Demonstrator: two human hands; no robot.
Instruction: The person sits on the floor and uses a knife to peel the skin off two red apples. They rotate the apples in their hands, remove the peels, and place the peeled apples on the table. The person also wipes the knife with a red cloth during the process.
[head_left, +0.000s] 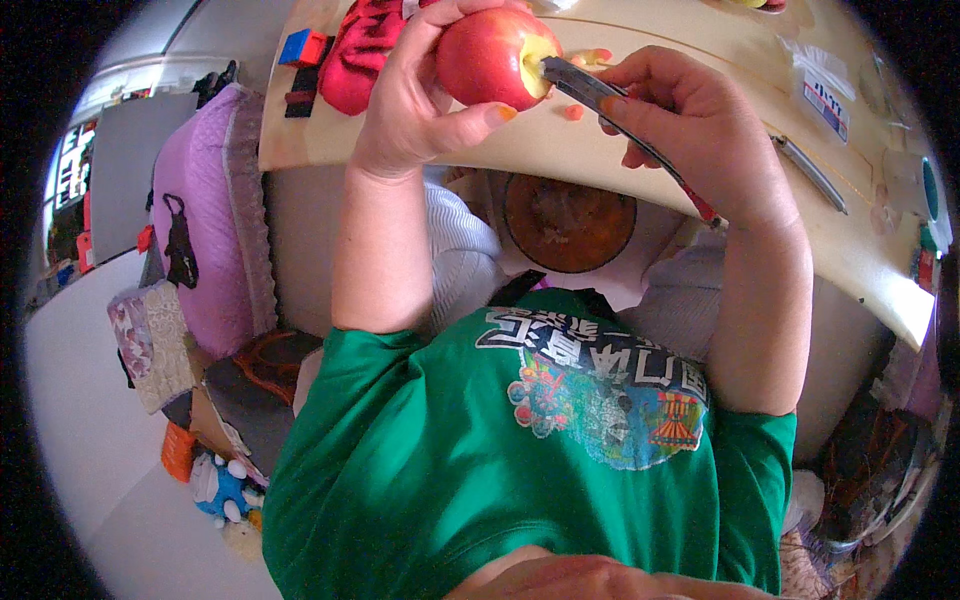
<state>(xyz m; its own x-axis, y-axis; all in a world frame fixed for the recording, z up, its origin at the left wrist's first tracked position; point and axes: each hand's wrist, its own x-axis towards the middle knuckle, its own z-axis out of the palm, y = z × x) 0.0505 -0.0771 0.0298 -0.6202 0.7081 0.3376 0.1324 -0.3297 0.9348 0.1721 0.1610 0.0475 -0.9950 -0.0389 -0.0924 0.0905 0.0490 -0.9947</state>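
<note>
My left hand (416, 97) holds a red apple (480, 56) above the table, its thumb below the fruit and its fingers around the far side. The apple's right end is cut away and shows pale yellow flesh. In my right hand (675, 124) is a slim knife (581, 84) with a dark and silvery body, and a red part shows at its rear end. Its tip touches the cut flesh or goes into it; how deep, I cannot tell. Small pieces of apple peel (592, 57) lie on the table behind the knife, and another scrap (574, 112) lies nearer.
On the wooden table (315, 142) are a red cloth item (352, 75), a blue and red block (302, 48), a plastic packet (825, 97) bearing writing and a silver pen-like tool (810, 172). A round brown container (570, 221) stands below the table edge, between my knees.
</note>
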